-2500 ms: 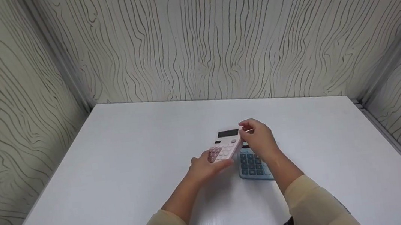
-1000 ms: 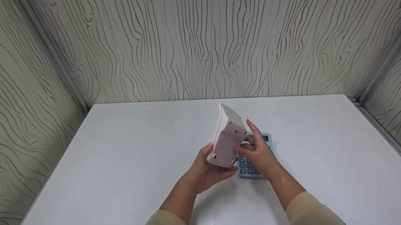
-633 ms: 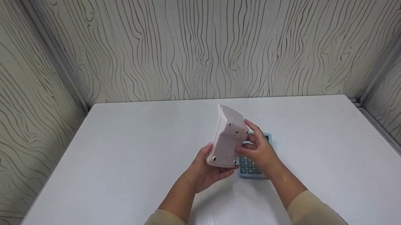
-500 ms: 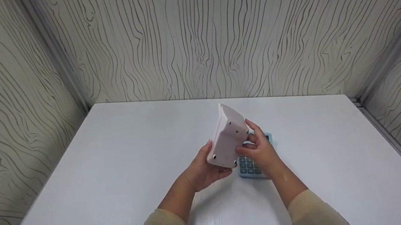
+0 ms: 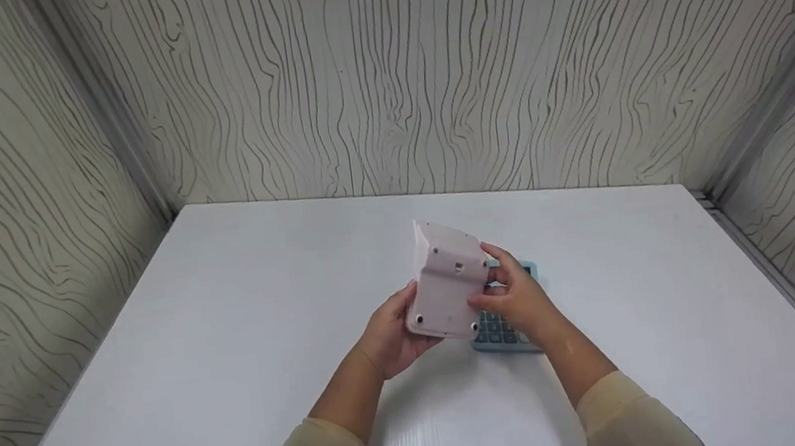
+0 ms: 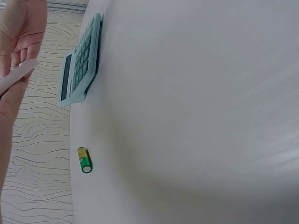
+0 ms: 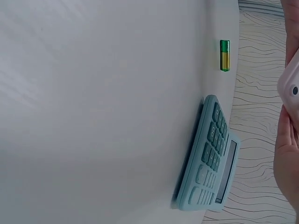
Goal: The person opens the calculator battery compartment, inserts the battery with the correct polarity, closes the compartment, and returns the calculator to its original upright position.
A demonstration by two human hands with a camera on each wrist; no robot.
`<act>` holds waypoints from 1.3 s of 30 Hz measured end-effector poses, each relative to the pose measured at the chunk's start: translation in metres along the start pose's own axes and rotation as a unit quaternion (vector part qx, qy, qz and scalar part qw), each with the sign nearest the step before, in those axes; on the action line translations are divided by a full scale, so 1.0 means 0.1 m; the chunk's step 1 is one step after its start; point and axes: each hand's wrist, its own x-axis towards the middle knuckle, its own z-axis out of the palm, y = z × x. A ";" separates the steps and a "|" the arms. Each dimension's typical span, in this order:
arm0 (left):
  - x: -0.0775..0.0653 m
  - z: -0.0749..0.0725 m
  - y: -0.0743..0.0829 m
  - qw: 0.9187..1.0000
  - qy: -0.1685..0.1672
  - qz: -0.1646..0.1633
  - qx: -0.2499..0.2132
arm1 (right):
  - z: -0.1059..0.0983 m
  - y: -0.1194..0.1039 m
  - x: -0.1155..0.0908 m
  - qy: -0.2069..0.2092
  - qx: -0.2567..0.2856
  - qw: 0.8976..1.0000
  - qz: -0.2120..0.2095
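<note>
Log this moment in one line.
left hand: grips pink calculator, back showing; right hand: pinches it; blue calculator: on table; battery: on table

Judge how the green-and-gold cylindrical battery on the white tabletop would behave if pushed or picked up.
The green-and-gold cylindrical battery would probably roll if pushed sideways, since it lies on its round side. The white tabletop looks smooth, so it may also slide if pushed endwise. Its straight, undented shape suggests it likely won't bend when pinched.

The pale pink calculator (image 5: pixel 442 296) is held up at a tilt, its back showing 4 dark round spots.
</note>
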 end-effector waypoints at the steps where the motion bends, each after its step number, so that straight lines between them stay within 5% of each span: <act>1: 0.00 0.00 0.01 1.000 0.012 -0.004 0.004 | -0.01 0.04 0.02 -0.001 -0.002 1.000 0.001; 17: 0.06 -0.06 0.09 0.979 0.162 -0.019 0.124 | 0.04 0.11 0.00 -0.010 -0.086 0.996 0.034; 24: 0.03 -0.15 0.11 0.966 0.185 -0.030 0.180 | 0.10 0.14 -0.04 -0.011 -0.102 0.994 0.044; 39: -0.08 -0.30 0.08 0.937 0.194 -0.112 0.269 | 0.21 0.28 -0.14 0.006 -0.184 0.981 0.062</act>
